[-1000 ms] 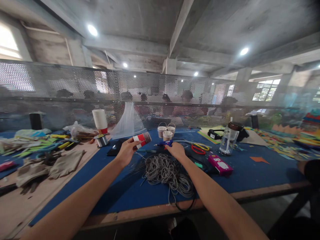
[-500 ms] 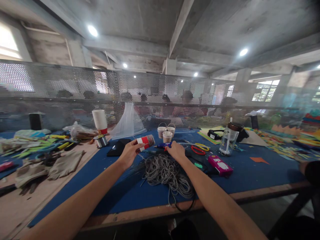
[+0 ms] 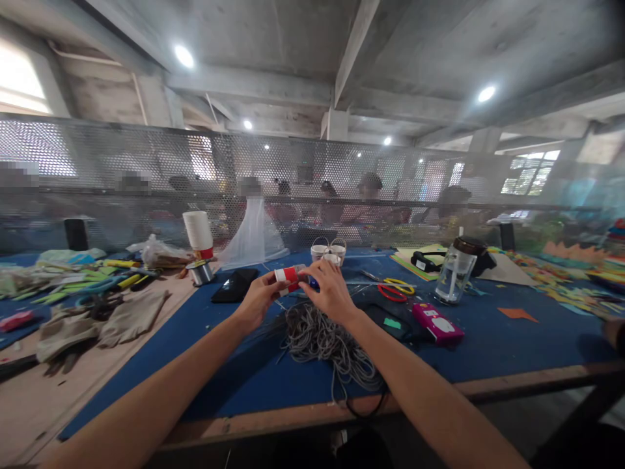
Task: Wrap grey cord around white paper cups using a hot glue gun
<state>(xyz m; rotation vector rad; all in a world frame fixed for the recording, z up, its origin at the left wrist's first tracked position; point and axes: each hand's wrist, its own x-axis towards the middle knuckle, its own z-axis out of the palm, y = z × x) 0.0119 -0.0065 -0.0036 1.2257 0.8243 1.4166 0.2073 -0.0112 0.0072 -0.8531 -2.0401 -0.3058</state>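
Note:
My left hand (image 3: 260,298) is closed around a red and white paper cup (image 3: 287,276), which lies on its side in the air above the table. Grey cord wraps the cup's right end, largely covered by my right hand (image 3: 329,286). That hand's fingers reach to the cup, and a blue glue gun (image 3: 313,283) shows under its palm; most of the tool is hidden. Below both hands lies a loose heap of grey cord (image 3: 325,335). Just behind stand small white cord-handled buckets (image 3: 319,251), partly covered by my right hand.
Left are stacked paper cups (image 3: 196,228), a wire spool (image 3: 200,273), a black phone (image 3: 235,285) and work gloves (image 3: 131,318). Right are red-handled scissors (image 3: 390,293), a magenta box (image 3: 437,324) and a glass bottle (image 3: 454,270). A perforated metal screen (image 3: 293,156) runs behind the table.
My right hand has moved left and up to the cup, now covering its corded end and most of the glue gun. My left hand keeps hold of the cup.

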